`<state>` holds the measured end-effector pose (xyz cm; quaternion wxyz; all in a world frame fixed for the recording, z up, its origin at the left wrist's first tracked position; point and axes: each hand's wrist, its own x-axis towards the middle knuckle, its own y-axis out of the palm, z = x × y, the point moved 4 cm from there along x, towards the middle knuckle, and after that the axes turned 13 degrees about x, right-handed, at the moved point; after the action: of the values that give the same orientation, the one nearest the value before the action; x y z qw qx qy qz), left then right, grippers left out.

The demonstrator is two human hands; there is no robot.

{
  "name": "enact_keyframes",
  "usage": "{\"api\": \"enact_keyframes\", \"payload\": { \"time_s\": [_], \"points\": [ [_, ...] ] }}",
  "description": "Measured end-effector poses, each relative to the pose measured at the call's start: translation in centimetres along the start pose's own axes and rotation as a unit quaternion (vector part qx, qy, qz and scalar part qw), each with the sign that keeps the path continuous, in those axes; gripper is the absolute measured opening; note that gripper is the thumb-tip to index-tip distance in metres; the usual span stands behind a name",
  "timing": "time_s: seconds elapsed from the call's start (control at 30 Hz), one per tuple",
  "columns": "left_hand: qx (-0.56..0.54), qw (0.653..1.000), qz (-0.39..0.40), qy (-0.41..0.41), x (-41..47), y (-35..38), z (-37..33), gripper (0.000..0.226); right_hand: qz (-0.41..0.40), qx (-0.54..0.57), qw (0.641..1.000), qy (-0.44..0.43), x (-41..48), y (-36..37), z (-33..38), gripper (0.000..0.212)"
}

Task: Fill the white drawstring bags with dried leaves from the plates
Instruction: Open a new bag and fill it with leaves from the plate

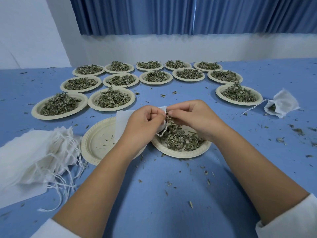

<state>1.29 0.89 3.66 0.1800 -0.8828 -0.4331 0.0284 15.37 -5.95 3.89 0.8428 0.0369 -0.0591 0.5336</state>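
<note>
My left hand grips the mouth of a white drawstring bag, which lies over an empty cream plate. My right hand pinches a bunch of dried leaves at the bag's opening, and some trail down. Below them sits a plate holding loose dried leaves. The bag's drawstring loop hangs under my left hand.
A pile of empty white bags with strings lies at the left. A filled bag rests at the far right. Several plates of leaves stand in rows behind. Leaf crumbs litter the blue table.
</note>
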Motion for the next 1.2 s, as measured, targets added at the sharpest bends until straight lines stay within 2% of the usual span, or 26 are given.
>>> {"api": "enact_keyframes", "payload": {
  "time_s": [0.23, 0.33, 0.43, 0.57, 0.63, 0.8, 0.87, 1.0, 1.1, 1.2],
  "points": [
    [-0.024, 0.999, 0.024, 0.026, -0.2, 0.0, -0.4, 0.011, -0.048, 0.032, 0.998, 0.012, 0.2, -0.6, -0.6, 0.011],
    [-0.025, 0.999, 0.032, 0.028, -0.2, 0.0, -0.4, 0.012, -0.041, 0.081, 0.989, 0.116, 0.2, -0.6, -1.5, 0.024],
    [-0.002, 0.998, 0.036, 0.041, -0.3, 0.1, -0.4, 0.011, 0.021, 0.135, 0.975, 0.174, -0.1, 0.2, -2.0, 0.019],
    [0.073, 0.993, 0.021, 0.089, -0.5, 0.3, -0.5, 0.012, -0.014, 0.16, 0.976, 0.144, -0.1, 0.5, -1.9, 0.004],
    [0.073, 0.992, 0.024, 0.099, -0.5, 0.4, -0.5, 0.012, -0.042, 0.155, 0.978, 0.131, -0.1, 0.5, -2.0, 0.011],
    [0.096, 0.985, 0.056, 0.132, -0.6, 0.9, -0.7, 0.008, -0.073, 0.007, 0.994, 0.079, -0.5, 0.8, -2.0, 0.024],
    [0.106, 0.983, 0.058, 0.139, -0.7, 0.9, -0.6, 0.007, -0.082, -0.003, 0.995, 0.064, -0.6, 0.9, -1.9, 0.023],
    [0.101, 0.988, 0.003, 0.114, -0.2, 0.4, -0.3, 0.008, -0.08, 0.099, 0.989, 0.08, -0.5, 1.1, -1.8, 0.015],
    [0.058, 0.995, -0.034, 0.08, 0.2, -0.2, 0.1, 0.01, -0.061, 0.212, 0.969, 0.108, -0.2, 0.8, -1.6, 0.01],
    [0.006, 0.997, -0.051, 0.053, 0.3, -0.6, 0.1, 0.009, -0.044, 0.265, 0.956, 0.116, -0.1, 0.6, -1.5, 0.004]
  ]
}}
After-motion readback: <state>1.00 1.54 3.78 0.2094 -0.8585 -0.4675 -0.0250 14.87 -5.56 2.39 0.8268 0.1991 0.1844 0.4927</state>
